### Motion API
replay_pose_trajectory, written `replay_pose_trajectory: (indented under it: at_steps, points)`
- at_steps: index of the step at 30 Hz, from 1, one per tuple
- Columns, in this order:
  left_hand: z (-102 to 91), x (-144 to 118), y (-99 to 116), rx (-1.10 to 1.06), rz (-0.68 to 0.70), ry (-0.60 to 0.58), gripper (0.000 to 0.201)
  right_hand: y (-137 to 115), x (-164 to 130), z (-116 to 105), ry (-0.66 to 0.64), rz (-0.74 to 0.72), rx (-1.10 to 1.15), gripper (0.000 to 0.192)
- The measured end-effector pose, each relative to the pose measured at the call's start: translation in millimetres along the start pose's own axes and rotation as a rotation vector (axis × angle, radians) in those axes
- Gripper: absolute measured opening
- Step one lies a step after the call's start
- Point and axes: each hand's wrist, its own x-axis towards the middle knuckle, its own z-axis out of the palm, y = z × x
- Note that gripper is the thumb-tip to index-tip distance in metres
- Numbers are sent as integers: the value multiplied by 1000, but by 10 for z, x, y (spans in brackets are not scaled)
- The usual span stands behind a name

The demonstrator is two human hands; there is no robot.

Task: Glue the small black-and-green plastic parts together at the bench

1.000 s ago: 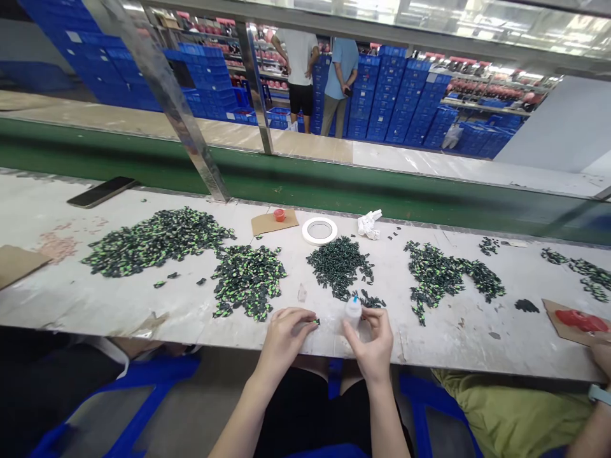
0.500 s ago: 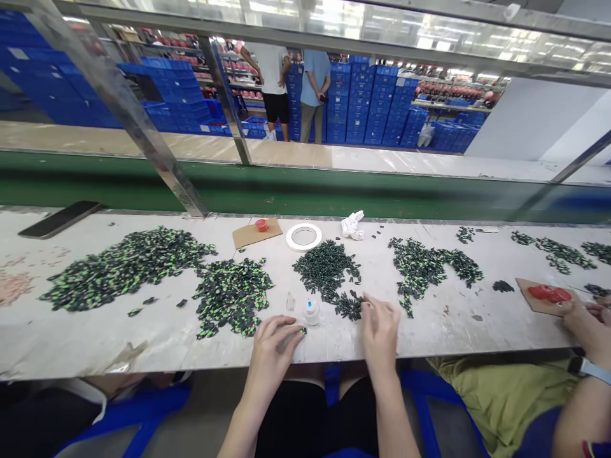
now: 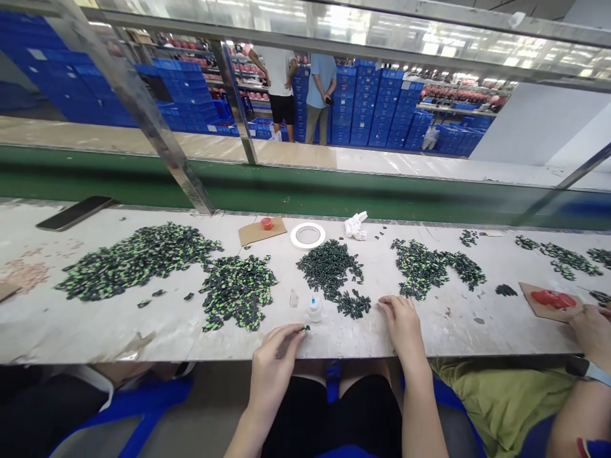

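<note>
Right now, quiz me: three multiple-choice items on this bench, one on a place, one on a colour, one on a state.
1. Where does the small glue bottle stand?
A. On the cardboard with the red cap
B. On the bench between the two hands
C. Inside the tape ring

2. What colour is the tape ring?
A. White
B. Red
C. Blue

3. What is the left hand doing?
A. Lying flat and empty
B. Gripping the phone
C. Pinching a small green-and-black part at its fingertips

Answers:
1. B, it stands upright on the bench top, ahead of the left hand and left of the right hand.
2. A, the ring is white, beside the cardboard piece.
3. C, the thumb and fingers close on a small part at the bench edge.
</note>
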Motion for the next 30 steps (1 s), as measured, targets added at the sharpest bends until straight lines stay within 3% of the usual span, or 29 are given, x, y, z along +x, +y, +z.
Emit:
replay_pose_trajectory:
  at_steps: [4,8,12,17,23,30]
  points:
    - [82,-34,241,-37,106,11,12,-387,-253,13,23,291,398,33]
    - [143,16,358,-73,207,19,13,-768,-495,177,-34,390,635,28]
    - [138,65,397,-69,248,7,14,-919,-558,266,-130,356,639,25]
    - [126,59,403,-95,234,-17,16,-901,-544,269,-219,322,621,21]
    - [132,35,414,-193,87,-51,15,-896,-559,270,-268,317,668,20]
    - [97,47,471,-364,-91,-144,14,-869,-519,220,-208,76,708,6]
